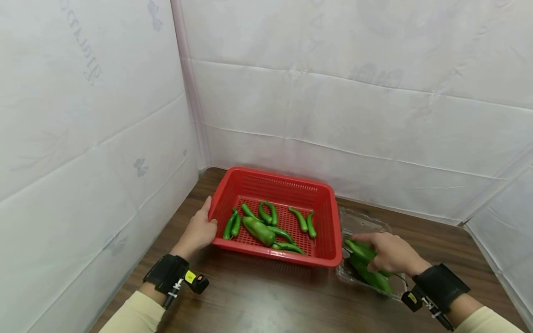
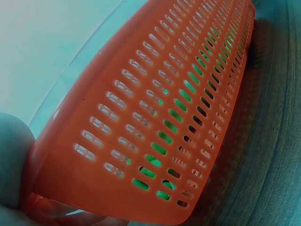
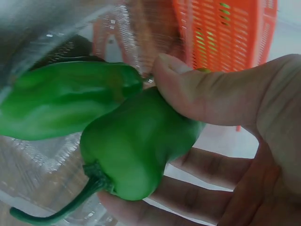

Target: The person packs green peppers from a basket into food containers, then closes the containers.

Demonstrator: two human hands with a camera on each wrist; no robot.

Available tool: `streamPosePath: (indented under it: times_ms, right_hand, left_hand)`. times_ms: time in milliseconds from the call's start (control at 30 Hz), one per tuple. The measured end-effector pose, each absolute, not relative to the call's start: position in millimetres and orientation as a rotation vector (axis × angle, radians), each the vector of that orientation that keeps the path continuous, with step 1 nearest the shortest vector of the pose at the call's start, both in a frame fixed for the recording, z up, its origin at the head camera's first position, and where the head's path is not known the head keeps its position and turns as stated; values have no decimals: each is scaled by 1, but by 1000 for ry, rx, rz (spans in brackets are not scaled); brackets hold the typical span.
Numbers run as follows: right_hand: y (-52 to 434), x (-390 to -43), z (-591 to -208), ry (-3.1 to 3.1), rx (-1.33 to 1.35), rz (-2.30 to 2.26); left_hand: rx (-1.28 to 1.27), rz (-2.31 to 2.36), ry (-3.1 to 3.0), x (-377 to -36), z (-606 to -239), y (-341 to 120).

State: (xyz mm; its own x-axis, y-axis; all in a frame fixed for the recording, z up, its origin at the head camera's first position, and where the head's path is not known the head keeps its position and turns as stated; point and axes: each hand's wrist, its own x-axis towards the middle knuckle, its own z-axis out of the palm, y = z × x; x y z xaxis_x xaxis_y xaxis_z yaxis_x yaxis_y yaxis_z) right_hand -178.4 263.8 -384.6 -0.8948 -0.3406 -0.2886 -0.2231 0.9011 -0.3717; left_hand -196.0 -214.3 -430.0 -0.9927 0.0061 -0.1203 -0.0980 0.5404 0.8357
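Observation:
My left hand (image 1: 197,233) grips the left rim of a red plastic basket (image 1: 272,255), its thumb over the edge. Inside the basket lie one large green pepper (image 1: 258,231) and several slender green chillies (image 1: 298,219). To the right of it, my right hand (image 1: 391,254) holds a large green pepper (image 3: 136,146) between thumb and fingers, the curved stem pointing away from the palm. Another large green pepper (image 3: 66,99) lies beside the held one in a clear plastic container (image 1: 362,224). In the left wrist view, the slotted basket wall (image 2: 141,113) fills most of the picture.
Everything stands on a dark wood-grain table (image 1: 266,296). White sheeting (image 1: 354,115) rises behind it and along both sides. The container sits close against the basket's right side, and the basket's back is near the rear sheet.

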Motion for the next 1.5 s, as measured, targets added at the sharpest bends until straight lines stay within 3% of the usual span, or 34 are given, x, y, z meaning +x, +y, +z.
streamPosePath:
  times_ms: [1000,1500]
  right_hand:
    - [254,-166,-422,2854,-681,-38]
    - [261,-165,-438,2875,-843,-111]
  left_hand:
    - [-81,1456,2670,-195,-431,-214]
    - [-62,1444,2681,-195,-430,-213]
